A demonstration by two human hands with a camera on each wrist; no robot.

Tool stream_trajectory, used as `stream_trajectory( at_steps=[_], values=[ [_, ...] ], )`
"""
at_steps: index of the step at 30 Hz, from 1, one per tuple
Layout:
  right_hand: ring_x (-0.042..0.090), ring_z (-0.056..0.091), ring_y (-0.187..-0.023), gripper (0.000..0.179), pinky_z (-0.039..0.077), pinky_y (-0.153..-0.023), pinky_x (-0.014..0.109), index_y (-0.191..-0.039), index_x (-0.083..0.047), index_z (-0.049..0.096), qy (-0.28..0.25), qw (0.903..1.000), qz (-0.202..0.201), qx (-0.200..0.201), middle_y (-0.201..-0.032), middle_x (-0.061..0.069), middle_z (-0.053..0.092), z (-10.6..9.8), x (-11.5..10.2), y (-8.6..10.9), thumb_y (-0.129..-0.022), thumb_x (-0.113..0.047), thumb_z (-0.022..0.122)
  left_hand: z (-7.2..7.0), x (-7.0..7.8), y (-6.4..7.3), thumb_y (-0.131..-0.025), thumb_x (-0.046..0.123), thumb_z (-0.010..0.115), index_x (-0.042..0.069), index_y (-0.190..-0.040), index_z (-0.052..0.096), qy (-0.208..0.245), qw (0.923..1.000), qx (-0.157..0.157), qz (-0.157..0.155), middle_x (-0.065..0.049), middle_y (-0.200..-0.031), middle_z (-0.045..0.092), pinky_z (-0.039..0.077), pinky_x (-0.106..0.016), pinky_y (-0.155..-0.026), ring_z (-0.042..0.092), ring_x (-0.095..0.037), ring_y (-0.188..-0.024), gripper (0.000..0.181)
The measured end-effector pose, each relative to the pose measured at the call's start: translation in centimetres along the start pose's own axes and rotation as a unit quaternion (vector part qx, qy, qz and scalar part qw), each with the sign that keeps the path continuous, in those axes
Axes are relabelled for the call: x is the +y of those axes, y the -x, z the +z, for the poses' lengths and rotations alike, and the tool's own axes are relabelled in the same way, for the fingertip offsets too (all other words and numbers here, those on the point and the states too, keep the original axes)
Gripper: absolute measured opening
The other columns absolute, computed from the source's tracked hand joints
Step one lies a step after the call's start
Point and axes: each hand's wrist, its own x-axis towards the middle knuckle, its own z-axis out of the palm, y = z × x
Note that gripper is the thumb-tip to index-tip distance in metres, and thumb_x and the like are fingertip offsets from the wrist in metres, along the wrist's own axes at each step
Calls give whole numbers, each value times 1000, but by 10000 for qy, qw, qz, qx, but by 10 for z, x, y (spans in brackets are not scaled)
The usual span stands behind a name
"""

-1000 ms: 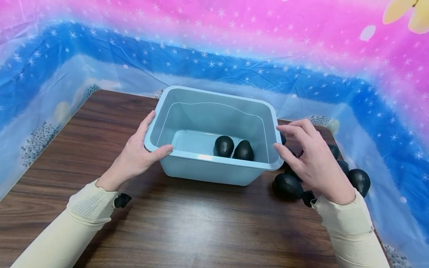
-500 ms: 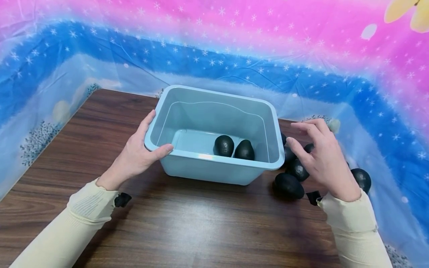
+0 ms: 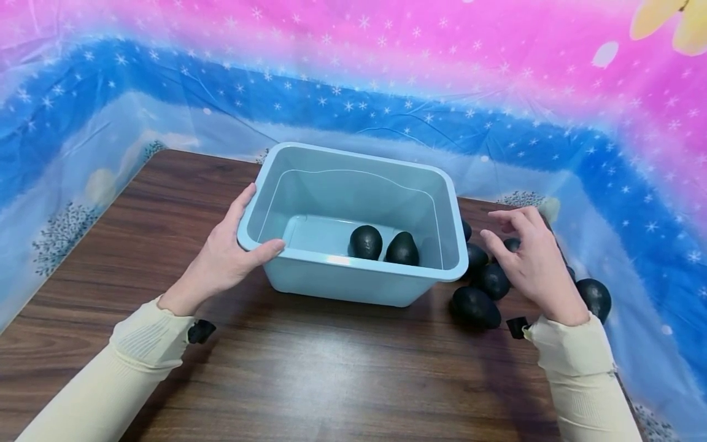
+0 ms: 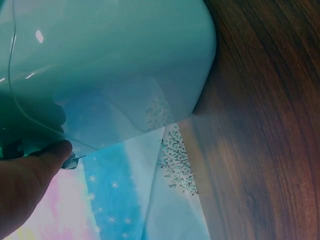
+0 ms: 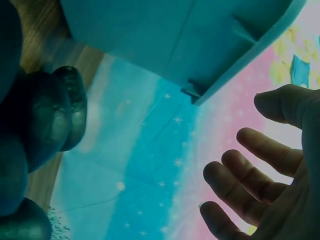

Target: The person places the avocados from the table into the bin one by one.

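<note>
Closest, two cream sleeves (image 3: pixel 110 374) lie over the dark wood-grain table (image 3: pixel 320 368), a small black piece (image 3: pixel 201 331) showing at each cuff. The left hand (image 3: pixel 223 258) grips the near left corner of a blue-green tub (image 3: pixel 342 279), thumb over the rim, fingers along the outside. The left wrist view picks out only the thumb clearly, at the edge of the glossy wall; how the other fingers lie cannot be told there.

The right hand (image 3: pixel 533 264) hangs above loose dark avocados (image 3: pixel 476 307), holding nothing. The head view hides some of its fingers; the right wrist view shows the thumb well apart from four loosely bent fingers, and the tub's outer wall with ribs beneath the rim. It also has several avocados bunched together at its left side.

Only the head view looks into the tub: two more avocados (image 3: pixel 366 242) lie on its floor, side by side towards the right end. Farthest back hangs a pink and blue backdrop (image 3: pixel 353 61) with white snowflakes.
</note>
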Motion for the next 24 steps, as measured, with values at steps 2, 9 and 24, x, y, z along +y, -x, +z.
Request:
stream_trajectory(
  at_steps=[2,9,24],
  values=[
    [29,46,-103,45,38,-84,49,-130,-9,54,81,9993,243,-270,-117,12,45,1,5,0,-94,-38,56,0,0,0,-84,38,70,34,-151,6,-9,10000,-1,0,-4,-148,29,40,-51,-91,39,-25,-125,93],
    [45,28,-122,76,20,-94,63,-141,-4,39,731,9774,1053,-1680,-134,24,33,9,24,1,-89,-58,50,-1,0,-1,-84,36,70,35,-151,7,84,9999,12,77,-4,-147,30,40,-49,-91,40,-24,-124,92],
    [50,29,-119,70,31,-90,63,-132,5,46,1182,9591,1307,-2215,-125,32,35,29,49,12,-90,-49,58,-1,0,0,-84,36,70,35,-151,7,43,10000,0,62,-5,-147,30,40,-50,-91,41,-24,-124,91]
  ],
)
